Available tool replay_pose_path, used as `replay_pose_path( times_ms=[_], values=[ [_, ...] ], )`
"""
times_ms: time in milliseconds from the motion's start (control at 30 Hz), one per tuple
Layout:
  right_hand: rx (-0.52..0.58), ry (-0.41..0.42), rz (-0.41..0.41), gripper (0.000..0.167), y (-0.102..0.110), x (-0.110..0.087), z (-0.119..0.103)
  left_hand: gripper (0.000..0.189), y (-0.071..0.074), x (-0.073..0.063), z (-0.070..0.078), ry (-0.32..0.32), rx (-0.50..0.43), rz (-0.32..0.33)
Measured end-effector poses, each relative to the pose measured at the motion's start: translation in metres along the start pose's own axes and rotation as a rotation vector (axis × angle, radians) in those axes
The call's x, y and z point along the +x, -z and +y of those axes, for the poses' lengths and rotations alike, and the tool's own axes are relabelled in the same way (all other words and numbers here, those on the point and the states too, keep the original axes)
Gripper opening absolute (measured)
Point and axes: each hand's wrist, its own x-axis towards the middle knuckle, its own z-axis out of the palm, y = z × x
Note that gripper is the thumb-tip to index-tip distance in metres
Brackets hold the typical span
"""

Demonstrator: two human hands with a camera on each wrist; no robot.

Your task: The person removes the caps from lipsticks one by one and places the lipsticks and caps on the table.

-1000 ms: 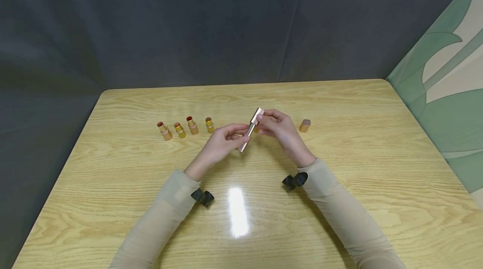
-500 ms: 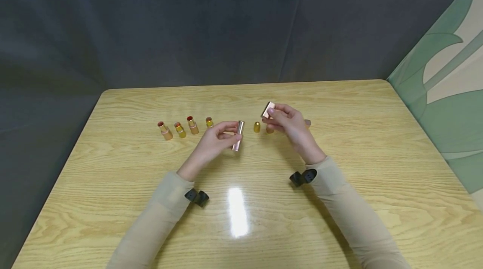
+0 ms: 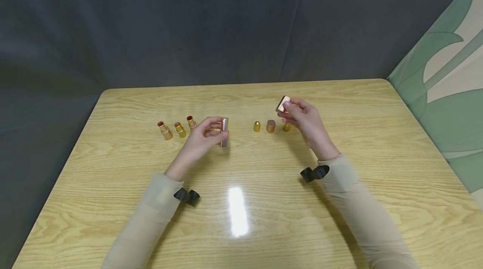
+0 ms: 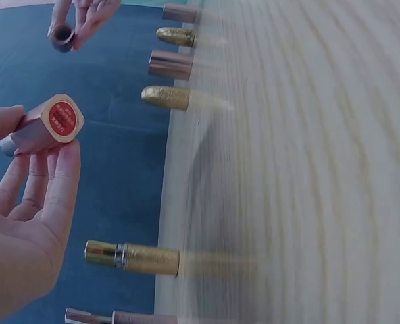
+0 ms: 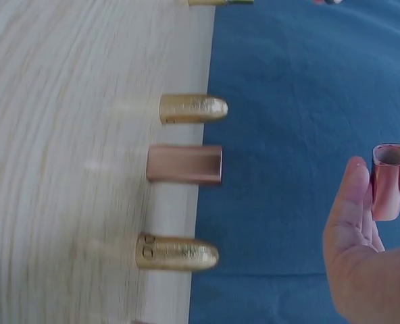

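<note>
My left hand (image 3: 199, 138) pinches a rose-gold lipstick (image 3: 224, 125) between thumb and fingers, upright over the table. In the left wrist view a red round label (image 4: 63, 118) shows on its base. My right hand (image 3: 307, 123) holds a rose-gold lipstick cap (image 3: 284, 104) tilted above the table; in the right wrist view the cap's hollow end (image 5: 390, 156) faces up. Beneath and beside the right hand stand a gold cap (image 3: 257, 127), a rose-gold cap (image 3: 271, 126) and another gold cap (image 3: 287, 127), partly covered by the fingers.
Left of my left hand stand uncapped lipsticks: a rose-gold one (image 3: 164, 130), a gold one (image 3: 180, 130) and another rose-gold one (image 3: 191, 122), partly covered. Another gold lipstick (image 4: 149, 259) shows in the left wrist view. A dark curtain (image 3: 241, 26) hangs behind the wooden table (image 3: 264, 218).
The cap has come off the lipstick. My left hand has moved left with the lipstick and stood it upright; my right hand has moved right and away with the cap.
</note>
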Motion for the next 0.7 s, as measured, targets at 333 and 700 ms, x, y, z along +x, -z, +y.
replay_pose_path(
  times_ms=[333, 700],
  values=[
    [0.038, 0.017, 0.035, 0.011, 0.020, -0.003, -0.007, 0.048, 0.018, -0.005, 0.000, 0.024, 0.010, 0.047],
    [0.047, 0.036, 0.080, 0.009, 0.039, -0.006, -0.007, 0.050, 0.037, -0.011, -0.004, 0.040, 0.033, 0.087]
  ],
)
